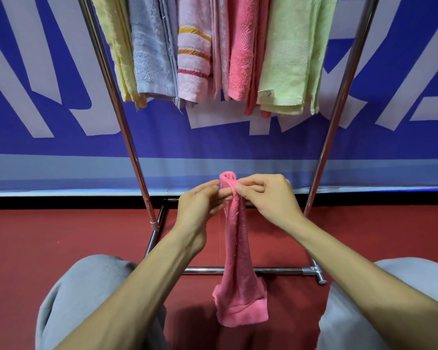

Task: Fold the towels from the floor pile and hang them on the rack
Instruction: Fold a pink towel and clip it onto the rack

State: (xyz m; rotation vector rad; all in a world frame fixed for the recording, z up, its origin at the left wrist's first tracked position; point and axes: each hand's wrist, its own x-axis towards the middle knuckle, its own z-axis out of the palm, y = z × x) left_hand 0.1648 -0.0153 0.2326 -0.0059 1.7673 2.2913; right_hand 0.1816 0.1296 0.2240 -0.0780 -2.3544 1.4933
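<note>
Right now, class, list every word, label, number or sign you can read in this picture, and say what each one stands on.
No text can be read.
Banner behind the rack: large white shapes on blue, perhaps cut-off letters; no word can be made out.
Tag on the light green towel: too small and blurred to read.
Pink towel: no writing shows.

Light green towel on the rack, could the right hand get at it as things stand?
Probably yes: only open air lies between the right hand and the light green towel hanging above it. But that hand is pinching the pink towel together with the left hand.
</note>
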